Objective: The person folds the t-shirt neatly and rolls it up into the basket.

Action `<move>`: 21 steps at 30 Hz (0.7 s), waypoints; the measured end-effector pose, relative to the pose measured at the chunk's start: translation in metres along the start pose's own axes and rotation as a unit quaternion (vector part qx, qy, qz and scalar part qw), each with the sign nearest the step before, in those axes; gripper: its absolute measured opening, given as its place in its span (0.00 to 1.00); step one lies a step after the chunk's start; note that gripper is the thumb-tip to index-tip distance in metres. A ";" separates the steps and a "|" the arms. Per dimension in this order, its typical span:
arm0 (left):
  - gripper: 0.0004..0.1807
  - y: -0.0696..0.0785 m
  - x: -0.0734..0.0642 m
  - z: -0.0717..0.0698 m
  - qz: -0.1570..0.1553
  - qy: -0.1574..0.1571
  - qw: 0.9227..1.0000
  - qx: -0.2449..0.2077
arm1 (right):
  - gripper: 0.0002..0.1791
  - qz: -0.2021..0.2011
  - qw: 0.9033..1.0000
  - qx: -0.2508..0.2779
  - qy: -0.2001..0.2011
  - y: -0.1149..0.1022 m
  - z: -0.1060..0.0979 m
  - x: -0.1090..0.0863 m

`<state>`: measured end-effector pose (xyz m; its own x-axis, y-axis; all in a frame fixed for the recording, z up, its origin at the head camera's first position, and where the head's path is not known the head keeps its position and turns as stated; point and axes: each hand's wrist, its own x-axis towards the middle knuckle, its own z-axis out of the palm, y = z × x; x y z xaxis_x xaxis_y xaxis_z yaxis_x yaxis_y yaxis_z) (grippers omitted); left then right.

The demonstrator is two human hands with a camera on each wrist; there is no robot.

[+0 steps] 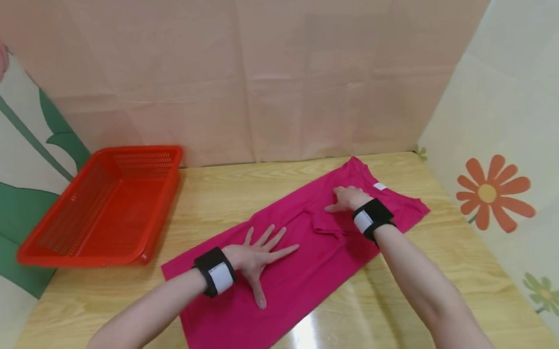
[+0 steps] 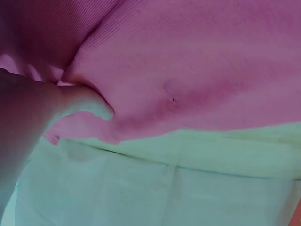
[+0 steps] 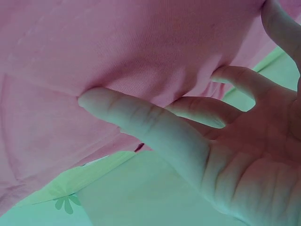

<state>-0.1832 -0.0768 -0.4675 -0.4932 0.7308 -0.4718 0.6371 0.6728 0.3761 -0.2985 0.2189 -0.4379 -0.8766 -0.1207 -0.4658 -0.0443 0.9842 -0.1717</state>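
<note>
A magenta shirt [image 1: 242, 331], folded into a long strip, lies slantwise across the table from near left to far right. A small white label [image 1: 380, 186] shows at its far right end, and a sleeve-like flap [image 1: 329, 220] is folded over its upper part. My left hand [image 1: 255, 256] rests on the lower half with fingers spread wide. Upon the folded flap, my right hand [image 1: 351, 197] touches the cloth with its fingertips. In the right wrist view the thumb [image 3: 136, 113] and fingers stand apart, their tips pressing into the fabric, with the palm raised off it.
A red plastic basket [image 1: 164, 213] with perforated sides stands at the back left of the wooden table [image 1: 216, 187]. A pinkish sheet [image 1: 251, 61] hangs behind the table's far edge. Flower-printed sheets [image 1: 539, 99] flank it on both sides.
</note>
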 end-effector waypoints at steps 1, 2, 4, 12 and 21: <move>0.75 0.001 0.000 0.001 -0.001 0.001 1.000 -0.002 | 0.46 -0.001 1.000 -0.001 0.000 -0.001 0.000 0.000; 0.75 0.002 0.000 0.001 -0.003 0.002 1.000 -0.004 | 0.46 -0.001 1.000 -0.002 -0.001 -0.002 0.000 0.001; 0.75 0.004 0.000 0.002 -0.006 0.003 1.000 -0.007 | 0.47 -0.003 1.000 -0.002 -0.003 -0.003 -0.001 0.002; 0.74 0.008 -0.001 0.001 -0.005 0.003 1.000 0.006 | 0.46 -0.002 1.000 -0.010 0.014 -0.007 0.001 -0.002; 0.71 0.008 0.001 -0.003 0.025 0.002 0.999 0.040 | 0.43 0.038 0.999 -0.013 0.020 -0.014 0.004 -0.006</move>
<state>-0.1804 -0.0703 -0.4632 -0.4619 0.7631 -0.4519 0.7058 0.6249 0.3338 -0.2911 0.2052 -0.4364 -0.8967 -0.0416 -0.4406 0.0105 0.9933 -0.1150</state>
